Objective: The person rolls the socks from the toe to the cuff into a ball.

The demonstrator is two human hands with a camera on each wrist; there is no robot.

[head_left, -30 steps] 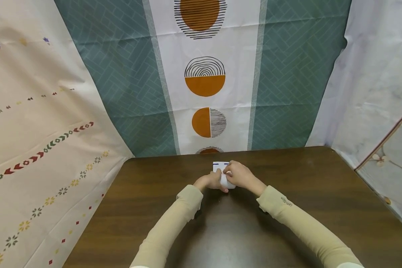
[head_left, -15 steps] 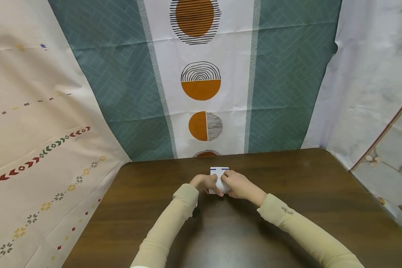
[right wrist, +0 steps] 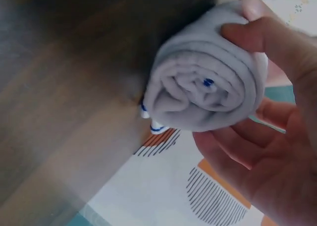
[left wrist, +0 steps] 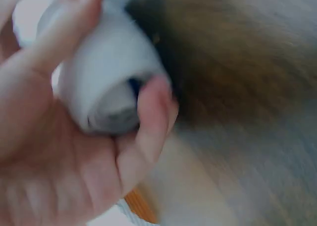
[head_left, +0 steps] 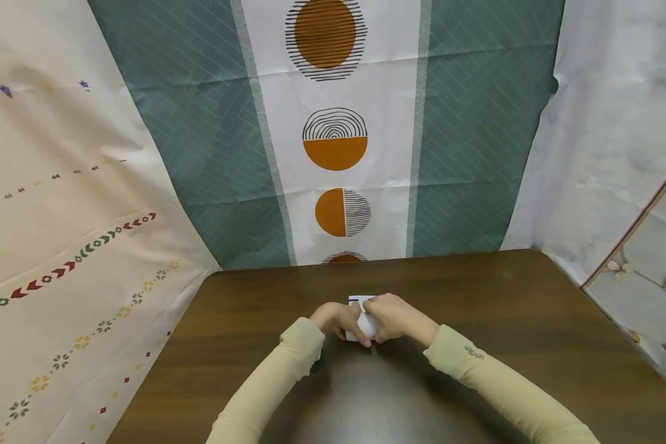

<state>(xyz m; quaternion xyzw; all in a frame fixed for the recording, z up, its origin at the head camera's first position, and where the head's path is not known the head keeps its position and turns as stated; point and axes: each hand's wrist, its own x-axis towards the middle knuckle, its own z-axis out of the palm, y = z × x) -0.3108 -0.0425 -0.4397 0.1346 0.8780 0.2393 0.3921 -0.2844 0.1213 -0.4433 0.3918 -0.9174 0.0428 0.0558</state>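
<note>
A pair of white socks point(head_left: 368, 324) with blue stripes lies on the brown table, part of it rolled up into a thick bundle. The flat striped end still shows beyond the hands. My left hand point(head_left: 341, 319) grips the left end of the roll, its fingers curled about it in the left wrist view, where the sock roll point(left wrist: 116, 52) is blurred. On the other end, my right hand point(head_left: 395, 317) holds the bundle between thumb and fingers. Spiral layers of the sock roll point(right wrist: 198, 89) face the right wrist camera, with a small blue spot near the centre.
The dark brown wooden table point(head_left: 466, 296) spreads out on all sides of the hands. A patterned cloth point(head_left: 338, 216) hangs behind its far edge. Pale printed cloths stand at the left point(head_left: 89, 259) and right point(head_left: 599, 185).
Both hands and the socks have come a little closer to the person. Less of the flat striped end shows beyond the fingers. The head view has shifted slightly.
</note>
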